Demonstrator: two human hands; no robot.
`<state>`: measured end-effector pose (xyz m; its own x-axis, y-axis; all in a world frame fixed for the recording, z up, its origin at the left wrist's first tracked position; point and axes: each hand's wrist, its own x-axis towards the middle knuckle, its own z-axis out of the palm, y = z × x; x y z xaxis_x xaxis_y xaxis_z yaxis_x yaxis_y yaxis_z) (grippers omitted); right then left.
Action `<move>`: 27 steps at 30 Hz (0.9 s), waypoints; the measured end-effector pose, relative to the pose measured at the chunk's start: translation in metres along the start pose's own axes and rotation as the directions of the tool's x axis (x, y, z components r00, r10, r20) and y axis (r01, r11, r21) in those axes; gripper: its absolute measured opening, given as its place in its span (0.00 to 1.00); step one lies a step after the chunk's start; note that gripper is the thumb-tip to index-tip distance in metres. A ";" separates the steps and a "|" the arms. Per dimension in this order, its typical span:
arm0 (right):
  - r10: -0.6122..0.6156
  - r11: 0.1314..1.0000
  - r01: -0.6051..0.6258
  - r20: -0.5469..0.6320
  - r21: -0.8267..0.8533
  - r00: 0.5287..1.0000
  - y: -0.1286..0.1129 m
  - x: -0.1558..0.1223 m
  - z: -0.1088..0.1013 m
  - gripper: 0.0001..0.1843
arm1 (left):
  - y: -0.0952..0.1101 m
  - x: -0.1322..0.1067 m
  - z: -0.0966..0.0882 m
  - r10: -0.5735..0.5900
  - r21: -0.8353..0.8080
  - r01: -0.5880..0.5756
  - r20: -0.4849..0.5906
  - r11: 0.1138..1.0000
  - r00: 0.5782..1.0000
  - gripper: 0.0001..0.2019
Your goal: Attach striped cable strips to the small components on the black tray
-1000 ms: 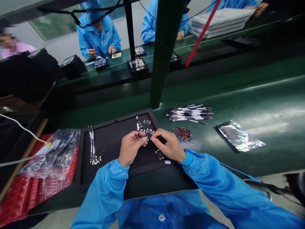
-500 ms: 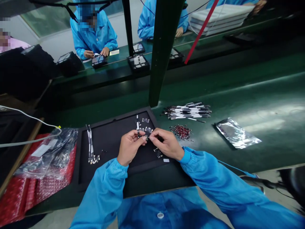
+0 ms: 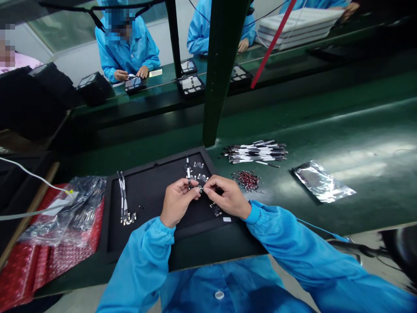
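Over the black foam tray (image 3: 156, 174), my left hand (image 3: 177, 202) is closed, pinching a small circuit board (image 3: 200, 188) between thumb and fingers. A black-and-white flat cable (image 3: 188, 172) rises from beside that grip; whether it joins the board I cannot tell. My right hand (image 3: 228, 196) is pinched at the board's right end, and whatever its fingertips hold is too small to make out. Several loose circuit boards (image 3: 202, 177) lie just beyond the hands, with others (image 3: 215, 209) under my right hand. Boards with flat strips (image 3: 123, 195) rest at the tray's left.
Right of the tray lie a pile of flat cables (image 3: 257, 152), a heap of tiny red-and-black parts (image 3: 248, 180) and a silvery bag (image 3: 322, 180). Clear bags (image 3: 70, 217) sit on red bubble wrap (image 3: 19, 269) at left. A green post (image 3: 221, 74) stands ahead; co-workers sit beyond.
Both hands keep nearly the same pinched pose at the board. The white cord at the far left appears lower and further left, and the whole view has shifted slightly.
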<state>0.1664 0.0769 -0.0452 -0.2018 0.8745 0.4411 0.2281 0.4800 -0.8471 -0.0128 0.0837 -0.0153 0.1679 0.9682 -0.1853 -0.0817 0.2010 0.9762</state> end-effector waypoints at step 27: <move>-0.031 0.997 0.029 -0.022 -0.077 0.999 0.008 0.014 0.006 0.04 | 0.000 0.007 -0.011 0.021 0.249 -0.002 -0.074 0.969 0.997 0.22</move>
<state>0.1593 0.0926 -0.0478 -0.1875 0.8604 0.4738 0.2944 0.5094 -0.8086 -0.0229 0.0916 -0.0180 0.0933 0.9806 -0.1723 0.1648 0.1555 0.9740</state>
